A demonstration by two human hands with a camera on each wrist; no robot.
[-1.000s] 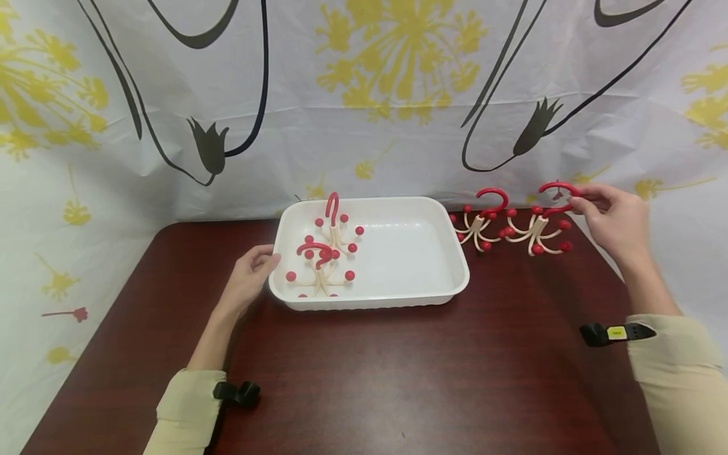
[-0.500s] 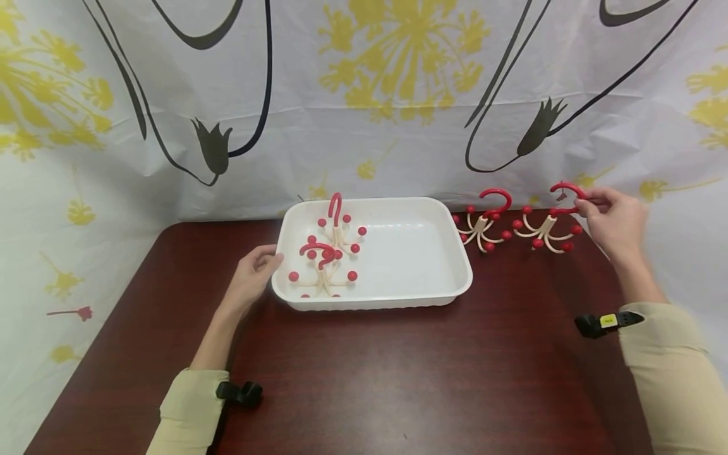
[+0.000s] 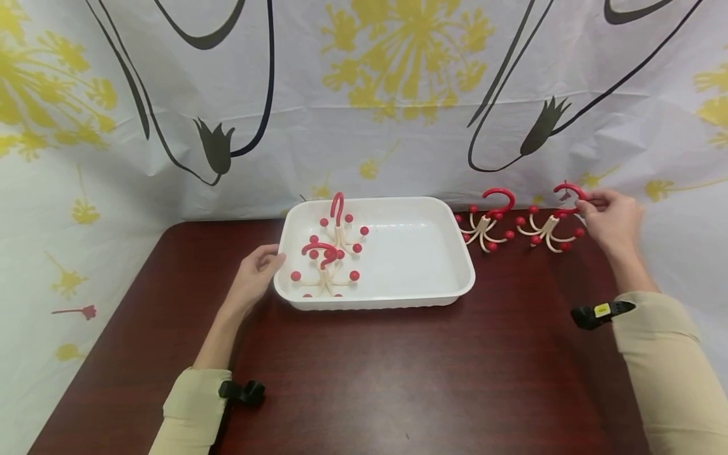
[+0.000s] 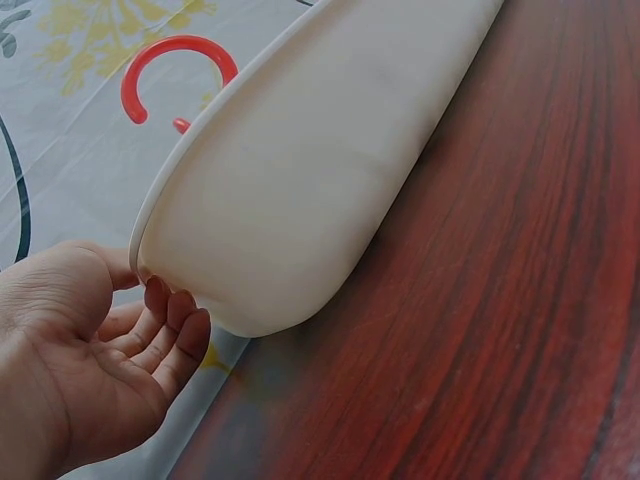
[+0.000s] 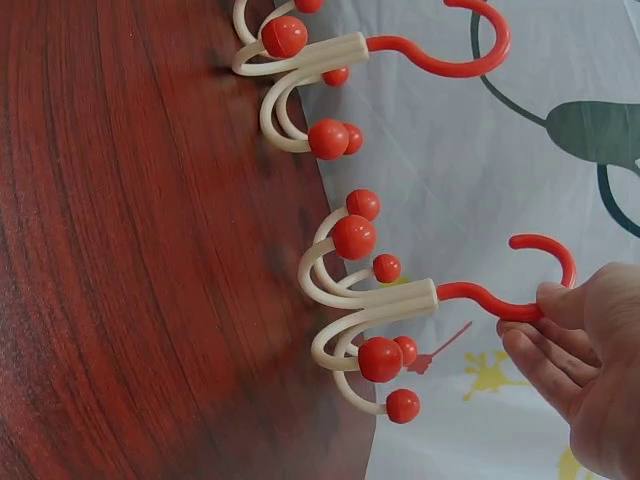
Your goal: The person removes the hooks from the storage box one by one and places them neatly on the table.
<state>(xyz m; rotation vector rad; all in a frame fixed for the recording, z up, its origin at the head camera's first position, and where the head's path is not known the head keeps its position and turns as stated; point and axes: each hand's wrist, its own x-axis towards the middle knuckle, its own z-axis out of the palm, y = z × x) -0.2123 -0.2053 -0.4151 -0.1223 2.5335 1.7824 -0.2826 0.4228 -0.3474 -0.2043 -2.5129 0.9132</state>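
Observation:
My left hand (image 3: 254, 276) grips the left rim of a white plastic tray (image 3: 421, 302), thumb on the edge and fingers below it in the left wrist view. Two multi-arm hanging hooks stand inside the tray's left part: a rear one (image 3: 339, 235) and a front one (image 3: 325, 276). Each has a red hook on top and cream arms tipped with red balls. My right hand (image 3: 615, 221) pinches the red hook of a third hanging hook (image 5: 400, 296), upright at the table's far right. Another such hook (image 3: 483, 224) stands between it and the tray.
The dark red-brown wooden table (image 3: 392, 379) has its back edge behind the tray. A white patterned cloth (image 3: 364, 145) hangs close behind and at both sides. Black wrist straps (image 3: 594, 316) sit on both sleeves.
My right hand has shifted the hanging hook it pinches a little to the right, widening the gap to its neighbour. My left hand has stayed on the tray's rim.

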